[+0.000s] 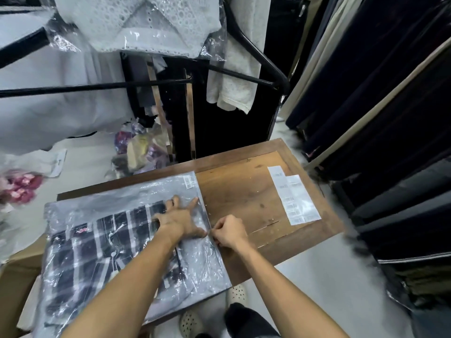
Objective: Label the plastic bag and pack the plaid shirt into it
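The shirt [97, 245] lies inside the bag [136, 240] on the left part of the counter [244, 191], its dark-and-white plaid blurred by glare and creases in the plastic. My forearms cover part of it, and its near left end runs past the counter edge, so I cannot see where it stops. The bag's long axis runs from near left to far right, and its open end points right. A label [189, 181] sits at the bag's far right corner; its print is too small to read. My left hand [181, 219] is spread flat, pressing the bag down near its right edge. My right hand [230, 231] is curled, pinching that edge just beside the left thumb. Farther right on the wood lie label sheets [294, 197], well apart from the bag. Dark garments [378, 106] hang at far right.
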{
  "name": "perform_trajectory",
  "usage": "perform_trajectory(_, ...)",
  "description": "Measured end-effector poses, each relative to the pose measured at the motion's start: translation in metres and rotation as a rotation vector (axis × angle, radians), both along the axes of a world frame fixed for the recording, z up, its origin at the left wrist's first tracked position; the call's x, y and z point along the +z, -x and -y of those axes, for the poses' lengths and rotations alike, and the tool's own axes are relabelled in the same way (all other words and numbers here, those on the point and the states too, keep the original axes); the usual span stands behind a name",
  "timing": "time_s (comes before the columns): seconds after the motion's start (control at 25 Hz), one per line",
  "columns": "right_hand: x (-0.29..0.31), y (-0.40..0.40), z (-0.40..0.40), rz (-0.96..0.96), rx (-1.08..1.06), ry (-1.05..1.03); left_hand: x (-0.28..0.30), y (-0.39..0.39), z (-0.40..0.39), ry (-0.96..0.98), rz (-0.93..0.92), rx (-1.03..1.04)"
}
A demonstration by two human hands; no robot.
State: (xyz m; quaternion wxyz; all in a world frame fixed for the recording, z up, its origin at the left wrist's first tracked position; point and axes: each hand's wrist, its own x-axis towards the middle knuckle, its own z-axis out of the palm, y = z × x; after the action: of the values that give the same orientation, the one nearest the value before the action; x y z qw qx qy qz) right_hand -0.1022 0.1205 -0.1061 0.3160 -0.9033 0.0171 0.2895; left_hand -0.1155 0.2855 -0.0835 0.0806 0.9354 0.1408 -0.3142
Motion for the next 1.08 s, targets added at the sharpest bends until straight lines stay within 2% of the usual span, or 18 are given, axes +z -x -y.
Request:
perform_trajectory(0.16, 0.003, -0.001, -0.003, -0.034, -0.061, -0.034, -0.008, 0.033, 0.013, -0.026, 0.285, -0.153)
perform_trajectory(0.2, 0.004, -0.001, -0.004, -0.051, -0.074, -0.038, -0.009, 0.04, 0.016, 0.001, 0.265, -0.187)
perform_trajectory(0.32, 0.008, -0.003, -0.004, -0.093, -0.121, -0.048, -0.012, 0.048, 0.021, 0.093, 0.043, -0.192)
perform_trajectory(0.44, 0.008, -0.003, -0.002, -0.133, -0.096, -0.036, -0.014, 0.045, 0.022, 0.095, -0.028, -0.207)
perform_trajectory(0.92, -0.001, 0.007, 0.034, -0.123, 0.015, -0.021, -0.013, 0.018, 0.024, -0.017, 0.012, -0.28)
perform_trajectory(1.08, -0.001, 0.008, 0.041, -0.104, 0.03, -0.043, -0.006, 0.022, 0.038, -0.159, 0.143, -0.359)
